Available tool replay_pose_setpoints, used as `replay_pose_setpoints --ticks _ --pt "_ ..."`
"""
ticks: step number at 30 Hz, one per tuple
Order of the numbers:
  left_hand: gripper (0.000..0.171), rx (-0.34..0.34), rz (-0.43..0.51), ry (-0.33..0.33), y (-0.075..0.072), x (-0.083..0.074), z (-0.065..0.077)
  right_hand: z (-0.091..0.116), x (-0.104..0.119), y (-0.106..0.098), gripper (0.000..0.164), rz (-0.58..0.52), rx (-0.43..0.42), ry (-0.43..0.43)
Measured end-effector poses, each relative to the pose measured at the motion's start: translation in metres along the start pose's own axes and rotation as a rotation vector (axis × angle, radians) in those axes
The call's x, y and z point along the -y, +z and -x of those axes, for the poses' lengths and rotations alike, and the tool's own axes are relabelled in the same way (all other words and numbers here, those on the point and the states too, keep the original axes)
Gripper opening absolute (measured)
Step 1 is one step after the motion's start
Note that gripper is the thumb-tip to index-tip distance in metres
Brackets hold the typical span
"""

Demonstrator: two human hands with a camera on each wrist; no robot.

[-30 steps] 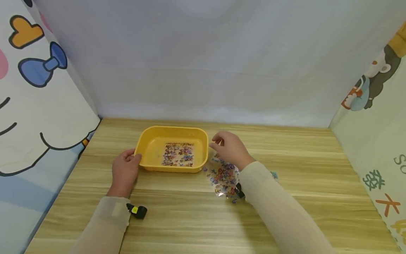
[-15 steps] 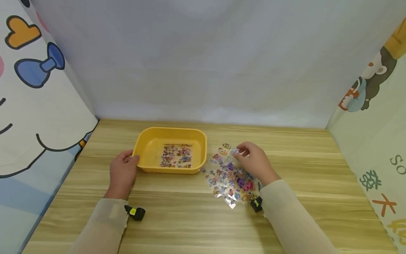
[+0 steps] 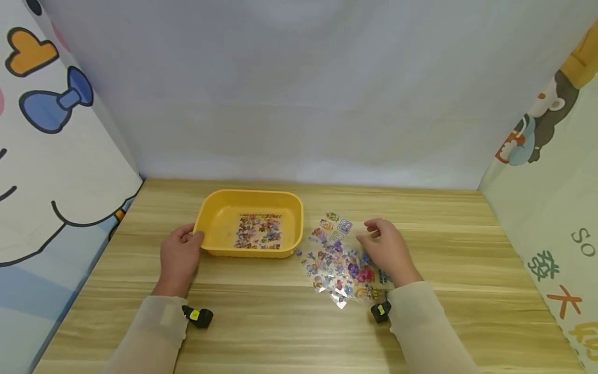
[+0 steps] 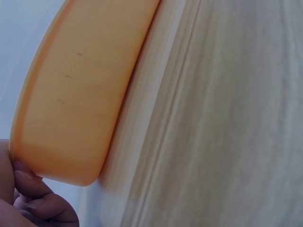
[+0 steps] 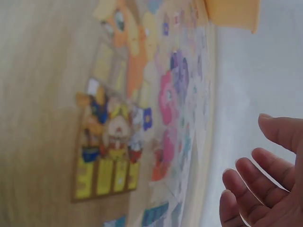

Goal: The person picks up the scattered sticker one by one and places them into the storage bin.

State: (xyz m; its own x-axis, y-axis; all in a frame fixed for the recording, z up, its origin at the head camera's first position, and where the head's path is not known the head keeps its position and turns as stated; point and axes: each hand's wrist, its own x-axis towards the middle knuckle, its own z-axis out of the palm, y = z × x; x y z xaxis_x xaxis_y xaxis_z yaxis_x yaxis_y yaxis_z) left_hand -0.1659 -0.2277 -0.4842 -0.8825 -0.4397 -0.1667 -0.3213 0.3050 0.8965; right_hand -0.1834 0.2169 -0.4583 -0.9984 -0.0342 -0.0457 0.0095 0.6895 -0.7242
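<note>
At the near left corner of a yellow plastic tray (image 3: 216, 252), my left hand (image 3: 179, 258) pinches the rim between thumb and fingers; the left wrist view shows the fingers (image 4: 35, 184) against the tray's outer wall (image 4: 80, 109). Flat on the tray's floor lies a clear sheet of small colourful stickers (image 3: 258, 231). To the right, several transparent sticker sheets (image 3: 338, 265) overlap on the table. Over their right edge is my right hand (image 3: 386, 251), fingers relaxed and holding nothing. From the right wrist, its fingers (image 5: 258, 182) are spread apart beside the cartoon stickers (image 5: 113, 137).
The wood-grain table (image 3: 261, 322) meets a pale cloth backdrop (image 3: 299, 104) behind the tray. Printed cartoon panels stand along the left (image 3: 60, 171) and right (image 3: 551, 208) sides. A black camera mount (image 3: 198, 316) sits at each wrist.
My right hand has moved away from the tray's right side, rightward and toward me, uncovering the sticker sheets. My left hand stays on the tray's corner.
</note>
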Motion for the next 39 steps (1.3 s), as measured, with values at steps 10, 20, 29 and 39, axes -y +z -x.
replay_pose_setpoints --ticks 10,20,29,39 --pt "0.044 -0.014 0.016 0.013 0.0 0.0 0.001 -0.005 -0.003 0.015 0.067 0.081 0.025 0.03" --pt "0.044 -0.01 0.015 0.01 0.0 0.0 0.0 -0.013 0.007 0.019 0.075 0.149 0.099 0.05" --pt "0.046 -0.002 0.002 0.004 0.001 0.0 -0.001 -0.018 0.005 0.019 0.074 0.205 0.122 0.051" --pt "0.047 0.0 -0.004 0.005 0.001 0.0 0.0 -0.026 0.007 0.018 0.066 0.243 0.134 0.087"
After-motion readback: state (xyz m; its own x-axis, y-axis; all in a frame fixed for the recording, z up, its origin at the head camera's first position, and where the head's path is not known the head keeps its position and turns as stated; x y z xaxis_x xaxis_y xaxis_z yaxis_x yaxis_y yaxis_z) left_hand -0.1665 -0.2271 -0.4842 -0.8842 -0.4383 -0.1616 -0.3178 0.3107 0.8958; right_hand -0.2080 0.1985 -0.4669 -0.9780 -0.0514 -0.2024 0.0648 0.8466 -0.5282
